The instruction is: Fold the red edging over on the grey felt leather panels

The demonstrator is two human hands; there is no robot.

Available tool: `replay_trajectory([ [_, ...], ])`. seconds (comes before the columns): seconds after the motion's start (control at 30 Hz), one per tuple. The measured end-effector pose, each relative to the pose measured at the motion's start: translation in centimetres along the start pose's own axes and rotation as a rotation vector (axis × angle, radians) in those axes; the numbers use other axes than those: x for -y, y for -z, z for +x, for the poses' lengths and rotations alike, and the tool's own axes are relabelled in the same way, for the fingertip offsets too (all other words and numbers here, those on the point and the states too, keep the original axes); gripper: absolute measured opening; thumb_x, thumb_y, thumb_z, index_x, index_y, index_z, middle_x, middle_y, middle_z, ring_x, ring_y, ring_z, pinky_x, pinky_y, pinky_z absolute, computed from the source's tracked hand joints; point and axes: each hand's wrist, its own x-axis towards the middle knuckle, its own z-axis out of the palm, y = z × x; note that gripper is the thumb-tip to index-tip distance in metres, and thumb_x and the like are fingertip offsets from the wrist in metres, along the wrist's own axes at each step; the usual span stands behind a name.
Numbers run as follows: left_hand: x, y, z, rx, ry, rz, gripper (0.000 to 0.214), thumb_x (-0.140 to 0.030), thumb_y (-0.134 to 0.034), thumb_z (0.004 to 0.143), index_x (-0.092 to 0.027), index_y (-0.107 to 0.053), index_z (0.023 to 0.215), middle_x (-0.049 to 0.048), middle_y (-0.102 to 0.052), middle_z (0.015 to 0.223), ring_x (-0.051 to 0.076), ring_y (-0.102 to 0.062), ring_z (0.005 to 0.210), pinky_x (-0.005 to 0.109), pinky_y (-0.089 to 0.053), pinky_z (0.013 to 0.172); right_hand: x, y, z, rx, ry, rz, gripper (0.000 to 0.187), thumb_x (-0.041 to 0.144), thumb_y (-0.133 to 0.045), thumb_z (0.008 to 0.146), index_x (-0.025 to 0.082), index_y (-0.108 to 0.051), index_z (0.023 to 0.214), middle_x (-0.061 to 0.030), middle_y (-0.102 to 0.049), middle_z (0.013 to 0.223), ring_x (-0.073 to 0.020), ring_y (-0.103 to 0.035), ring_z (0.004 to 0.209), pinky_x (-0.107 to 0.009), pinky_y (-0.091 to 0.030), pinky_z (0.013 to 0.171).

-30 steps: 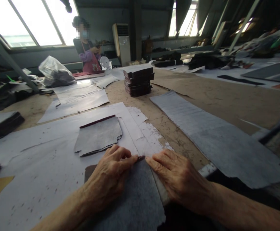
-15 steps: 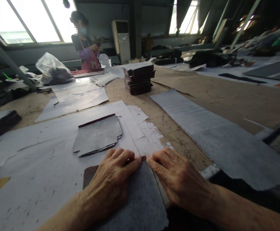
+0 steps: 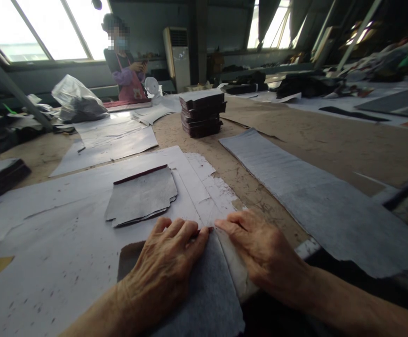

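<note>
My left hand (image 3: 171,264) presses on a grey-backed sheet of material (image 3: 216,290) at the table's near edge. Its thumb and bent fingers pinch the far edge, where a narrow dark red fold (image 3: 210,229) shows at the corner. My right hand (image 3: 263,248) is just right of that corner, fingers curled and the index fingertip beside the fold; whether it grips anything is hidden. A dark brown piece (image 3: 128,260) sticks out left of my left hand. Beyond it lie several similar grey pieces (image 3: 142,196), the top one with a dark red folded edge.
White paper (image 3: 49,234) covers the table's left side. A stack of dark red pieces (image 3: 202,114) stands farther back. On the right lies a long grey sheet (image 3: 316,201). Across the table a person (image 3: 127,70) in a pink apron stands near a plastic bag (image 3: 79,100).
My right hand has drawn slightly up and off the corner, uncovering more white material beneath it. My left thumb has moved a little right along the folded edge.
</note>
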Motion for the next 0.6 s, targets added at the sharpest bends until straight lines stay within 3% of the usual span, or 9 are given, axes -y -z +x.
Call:
replay_trajectory([
  [0.1, -0.2, 0.0, 0.1, -0.017, -0.002, 0.009, 0.04, -0.006, -0.037, 0.079, -0.017, -0.049, 0.115, 0.0072, -0.056, 0.092, 0.02, -0.049, 0.079, 0.04, -0.034, 0.076, 0.4, -0.3, 0.0, 0.054, 0.116, -0.11, 0.038, 0.004, -0.037, 0.077, 0.011, -0.06, 0.107, -0.0102, -0.057, 0.082, -0.0203, -0.049, 0.077, -0.036, -0.047, 0.066],
  [0.27, 0.4, 0.2, -0.2, -0.101, -0.019, 0.013, 0.04, -0.005, -0.039, 0.079, -0.017, -0.049, 0.116, 0.0063, -0.058, 0.094, 0.019, -0.052, 0.082, 0.044, -0.032, 0.084, 0.4, -0.4, 0.2, 0.095, 0.143, -0.148, 0.035, 0.005, -0.039, 0.077, 0.009, -0.061, 0.103, -0.0104, -0.055, 0.082, -0.0202, -0.047, 0.077, -0.036, -0.046, 0.068],
  [0.37, 1.7, 1.0, -1.6, -0.166, -0.005, 0.016, 0.04, -0.006, -0.042, 0.081, -0.017, -0.047, 0.119, 0.0068, -0.058, 0.098, 0.019, -0.052, 0.086, 0.043, -0.033, 0.085, 0.1, -0.3, 0.0, 0.103, 0.147, -0.155, 0.038, 0.005, -0.04, 0.076, 0.01, -0.061, 0.107, -0.0107, -0.056, 0.085, -0.0208, -0.047, 0.078, -0.037, -0.046, 0.068],
  [0.5, 3.7, 2.0, -4.5, -0.165, 0.023, -0.021, 0.035, -0.006, -0.041, 0.084, -0.02, -0.052, 0.114, 0.0057, -0.058, 0.095, 0.016, -0.052, 0.08, 0.037, -0.039, 0.076, -0.2, -0.4, 0.0, 0.095, 0.106, -0.087, 0.04, 0.003, -0.038, 0.076, 0.012, -0.062, 0.107, -0.0104, -0.055, 0.086, -0.0202, -0.048, 0.08, -0.035, -0.047, 0.068],
  [0.6, 4.7, 2.1, -5.9, -0.231, 0.016, -0.046, 0.036, -0.003, -0.039, 0.083, -0.02, -0.055, 0.111, 0.0056, -0.058, 0.092, 0.015, -0.052, 0.08, 0.033, -0.042, 0.07, -0.4, -0.4, 0.4, 0.087, 0.064, -0.021, 0.039, 0.004, -0.038, 0.078, 0.015, -0.063, 0.105, -0.0084, -0.056, 0.085, -0.0177, -0.051, 0.079, -0.032, -0.048, 0.069],
])
